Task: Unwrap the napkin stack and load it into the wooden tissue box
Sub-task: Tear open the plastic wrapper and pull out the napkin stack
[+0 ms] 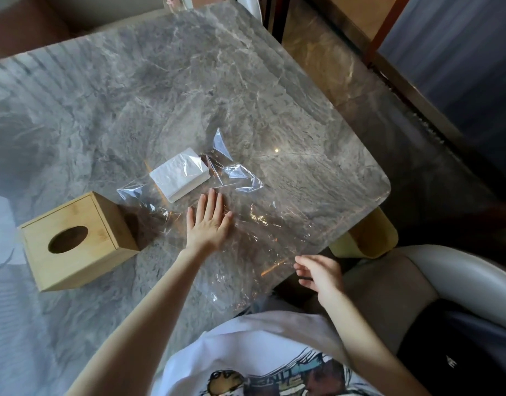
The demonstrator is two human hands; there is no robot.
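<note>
Judging progress at under half: the clear cellophane wrap (pixel 240 178) lies spread open on the marble table (pixel 189 81), and the white napkin stack (pixel 180 175) sits exposed on it at centre, one flap draped over its top. I find my left hand (pixel 210 221) pressed flat on the film, fingers straight; my right hand (pixel 317 271), at five o'clock by the table edge, hangs loosely curled and holds nothing. Loading remains. The wooden tissue box (pixel 77 241) stands closed at eight o'clock. The loose film may cling to the stack.

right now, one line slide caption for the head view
Left hand flat on spread clear wrap beside napkin stack; wooden tissue box waits.
</note>
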